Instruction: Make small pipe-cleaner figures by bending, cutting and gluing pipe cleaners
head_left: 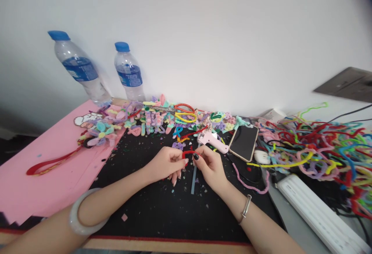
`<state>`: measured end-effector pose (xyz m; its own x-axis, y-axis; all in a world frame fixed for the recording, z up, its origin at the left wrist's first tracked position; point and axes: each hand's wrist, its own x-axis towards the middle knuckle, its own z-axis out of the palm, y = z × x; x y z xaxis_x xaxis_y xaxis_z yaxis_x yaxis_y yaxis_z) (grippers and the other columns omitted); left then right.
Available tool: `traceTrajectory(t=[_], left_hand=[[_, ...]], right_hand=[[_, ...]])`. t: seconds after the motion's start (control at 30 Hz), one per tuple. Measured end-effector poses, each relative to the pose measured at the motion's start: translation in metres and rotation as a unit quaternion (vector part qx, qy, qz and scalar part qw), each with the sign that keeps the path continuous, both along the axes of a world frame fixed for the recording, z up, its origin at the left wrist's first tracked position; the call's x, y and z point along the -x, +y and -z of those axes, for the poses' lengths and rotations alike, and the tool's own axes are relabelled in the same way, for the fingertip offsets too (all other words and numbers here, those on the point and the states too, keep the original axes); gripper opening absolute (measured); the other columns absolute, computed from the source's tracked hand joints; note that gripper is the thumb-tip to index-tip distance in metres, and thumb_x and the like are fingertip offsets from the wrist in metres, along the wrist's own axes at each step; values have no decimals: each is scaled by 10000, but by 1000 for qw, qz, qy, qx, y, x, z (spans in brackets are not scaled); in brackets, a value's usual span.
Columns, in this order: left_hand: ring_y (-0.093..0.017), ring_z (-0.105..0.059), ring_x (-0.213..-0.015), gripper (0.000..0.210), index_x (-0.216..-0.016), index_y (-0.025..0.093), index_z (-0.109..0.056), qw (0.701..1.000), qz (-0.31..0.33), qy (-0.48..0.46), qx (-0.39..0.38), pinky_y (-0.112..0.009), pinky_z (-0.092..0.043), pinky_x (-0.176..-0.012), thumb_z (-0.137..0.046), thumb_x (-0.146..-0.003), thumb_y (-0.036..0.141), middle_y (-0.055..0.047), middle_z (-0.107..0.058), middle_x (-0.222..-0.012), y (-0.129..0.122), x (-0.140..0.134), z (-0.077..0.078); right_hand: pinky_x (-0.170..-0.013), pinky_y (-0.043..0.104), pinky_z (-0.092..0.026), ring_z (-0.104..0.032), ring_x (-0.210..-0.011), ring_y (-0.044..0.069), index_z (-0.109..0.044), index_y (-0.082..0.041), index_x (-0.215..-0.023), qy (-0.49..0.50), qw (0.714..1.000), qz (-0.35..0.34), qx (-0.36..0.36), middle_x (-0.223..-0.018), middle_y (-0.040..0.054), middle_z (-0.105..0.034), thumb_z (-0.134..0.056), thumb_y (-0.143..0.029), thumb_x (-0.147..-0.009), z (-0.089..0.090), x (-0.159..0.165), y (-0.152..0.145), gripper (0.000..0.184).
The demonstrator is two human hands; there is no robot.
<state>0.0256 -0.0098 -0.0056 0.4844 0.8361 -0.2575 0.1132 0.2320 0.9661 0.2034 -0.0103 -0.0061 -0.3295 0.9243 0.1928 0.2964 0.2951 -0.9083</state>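
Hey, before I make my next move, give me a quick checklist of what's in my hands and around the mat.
1. Red strip gripped on both sides: ok, left fingers and right fingers pinch it.
2. Glue gun close by: ok, lying just beyond the right hand.
3. Glue gun heated: cannot tell, nothing visible shows its temperature.
4. Scissors lying free: not ok, they rest among the colorful pieces at the back.
5. Black mat free of scraps: not ok, small bits are scattered over it.
6. Bottles capped: ok, blue caps sit on the left bottle and the right bottle.
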Motion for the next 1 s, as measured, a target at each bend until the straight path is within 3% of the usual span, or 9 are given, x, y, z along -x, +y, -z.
traceTrajectory(t=[0.13,0.3,0.5,0.67,0.77,0.9,1.0], left_hand=[[-104,-557,-351,333,-594,153,-440,998,-3,23,-51,-161,-364,-330,-528,-805,394,16,-563,-489,0,1,0],[-71,-505,-341,231,-736,140,-541,996,-27,26,-84,-159,-378,-336,-536,-811,358,31,-560,-532,5,4,-6],[-56,-462,-298,314,-619,133,-501,999,28,-12,-14,-144,-316,-301,-534,-814,378,31,-544,-470,8,5,-11],[-53,-492,-319,331,-615,121,-518,997,74,-17,10,-134,-313,-315,-549,-809,387,22,-568,-491,6,5,-10],[-52,-480,-305,330,-624,117,-533,995,94,-18,30,-133,-301,-305,-545,-814,386,23,-564,-472,7,8,-7],[-49,-458,-276,310,-633,119,-539,988,133,-39,62,-131,-289,-289,-574,-800,378,25,-575,-455,9,12,-2],[-49,-463,-271,304,-623,120,-531,984,150,-54,84,-125,-286,-283,-597,-786,368,22,-586,-453,10,14,-1]], right_hand=[[-497,216,-312,-408,-520,96,-469,-179,-658,-64,995,20,-71,-572,-28,-450,-416,-262,-891,-3,0,0,253],[-532,224,-343,-452,-552,110,-500,-177,-659,-111,988,3,-104,-589,-16,-485,-421,-225,-884,-3,-2,3,243],[-514,222,-378,-484,-534,105,-576,-179,-933,-62,995,14,-79,-730,12,-597,-464,-214,-860,3,-3,6,138],[-519,211,-373,-486,-549,97,-598,-171,-796,-38,997,-23,-58,-687,8,-592,-507,-211,-841,-1,-1,6,109],[-495,203,-352,-460,-526,87,-585,-164,-726,-15,998,-58,-12,-611,-10,-545,-523,-222,-832,-4,-2,8,136],[-382,174,-296,-397,-393,50,-545,-161,-704,81,981,-110,138,-535,-38,-529,-556,-280,-817,-2,-5,11,165],[-317,156,-265,-394,-325,42,-530,-155,-670,127,965,-110,203,-495,-39,-554,-604,-300,-779,1,-7,13,195]])
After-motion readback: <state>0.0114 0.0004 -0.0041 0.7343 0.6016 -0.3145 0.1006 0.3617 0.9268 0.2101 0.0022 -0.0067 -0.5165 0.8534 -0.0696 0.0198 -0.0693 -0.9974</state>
